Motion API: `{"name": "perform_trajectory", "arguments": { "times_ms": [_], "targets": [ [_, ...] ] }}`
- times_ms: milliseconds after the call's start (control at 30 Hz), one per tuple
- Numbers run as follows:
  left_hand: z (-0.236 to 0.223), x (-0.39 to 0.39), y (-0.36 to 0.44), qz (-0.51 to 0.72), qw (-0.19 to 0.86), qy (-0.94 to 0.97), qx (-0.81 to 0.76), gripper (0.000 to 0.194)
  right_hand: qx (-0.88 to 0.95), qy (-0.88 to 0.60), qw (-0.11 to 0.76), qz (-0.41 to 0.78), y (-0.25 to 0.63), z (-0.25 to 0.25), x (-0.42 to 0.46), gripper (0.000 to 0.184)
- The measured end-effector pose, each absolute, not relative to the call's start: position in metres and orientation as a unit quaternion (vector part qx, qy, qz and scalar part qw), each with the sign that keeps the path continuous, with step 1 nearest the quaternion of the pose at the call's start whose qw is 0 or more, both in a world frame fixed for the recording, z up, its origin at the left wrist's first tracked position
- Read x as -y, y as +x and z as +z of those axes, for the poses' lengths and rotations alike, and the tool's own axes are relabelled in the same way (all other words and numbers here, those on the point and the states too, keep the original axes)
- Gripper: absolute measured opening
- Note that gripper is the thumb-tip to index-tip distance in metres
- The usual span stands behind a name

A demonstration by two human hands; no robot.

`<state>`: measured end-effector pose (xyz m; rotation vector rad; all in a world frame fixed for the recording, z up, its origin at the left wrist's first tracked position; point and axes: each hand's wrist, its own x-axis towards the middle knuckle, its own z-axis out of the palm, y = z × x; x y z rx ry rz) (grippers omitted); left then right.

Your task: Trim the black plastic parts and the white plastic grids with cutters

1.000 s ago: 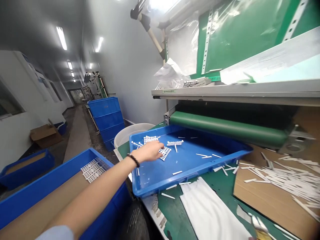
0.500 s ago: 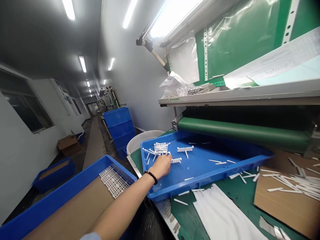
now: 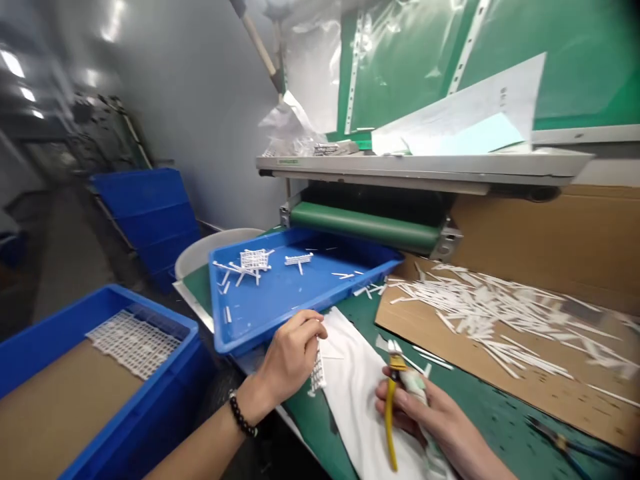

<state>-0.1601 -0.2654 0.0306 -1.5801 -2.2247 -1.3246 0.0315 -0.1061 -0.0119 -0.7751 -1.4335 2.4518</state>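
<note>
My left hand (image 3: 289,357), with a dark bead bracelet at the wrist, grips a small white plastic grid part (image 3: 318,375) above the front edge of the green bench. My right hand (image 3: 435,413) is closed around yellow-handled cutters (image 3: 390,427), jaws pointing away from me; something whitish wraps a finger. Under both hands lies a white cloth (image 3: 345,387). Beyond the left hand, a blue tray (image 3: 280,293) holds a heap of white grid parts (image 3: 254,260), another such part (image 3: 299,260) and loose white sticks.
Many white plastic sticks (image 3: 480,300) lie on cardboard (image 3: 400,313) at right. Dark-handled pliers (image 3: 560,443) rest near the right front. A blue bin (image 3: 195,340) with white grids (image 3: 133,343) stands at left. A shelf (image 3: 400,170) and green roller (image 3: 365,225) border the back.
My left hand has drawn back out of the blue tray toward me, bringing a white grid part with it. The view has swung right, and my right hand with the cutters now shows.
</note>
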Motion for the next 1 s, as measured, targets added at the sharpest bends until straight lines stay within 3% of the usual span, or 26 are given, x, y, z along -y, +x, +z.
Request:
{"name": "perform_trajectory", "arguments": {
  "times_ms": [200,333,433,533,633,733,900,1000],
  "targets": [
    [-0.003,0.259,-0.139,-0.444,-0.003,-0.516,0.732,0.034,0.498,-0.230,0.094,0.831,0.035,-0.008,0.103,0.045],
    [0.003,0.277,-0.144,-0.348,-0.184,-0.554,0.734,0.061,0.500,-0.232,0.092,0.829,0.036,-0.013,0.101,0.046],
    [0.006,0.284,-0.148,-0.377,-0.247,-0.517,0.728,0.077,0.504,-0.236,0.089,0.826,0.035,-0.011,0.101,0.044],
    [0.004,0.276,-0.146,-0.507,-0.294,-0.452,0.673,0.072,0.498,-0.232,0.085,0.831,0.034,-0.008,0.101,0.040],
    [-0.002,0.256,-0.137,-0.656,-0.425,-0.333,0.527,0.063,0.491,-0.229,0.086,0.836,0.034,-0.009,0.100,0.040],
    [-0.008,0.238,-0.132,-0.712,-0.524,-0.187,0.428,0.056,0.486,-0.233,0.091,0.837,0.035,-0.012,0.100,0.042],
    [-0.008,0.246,-0.139,-0.738,-0.479,-0.101,0.464,0.045,0.515,-0.230,0.094,0.821,0.035,-0.007,0.096,0.044],
    [-0.002,0.263,-0.146,-0.747,-0.449,-0.091,0.481,0.045,0.647,-0.204,0.077,0.730,0.046,0.010,0.099,0.036]
  ]
}}
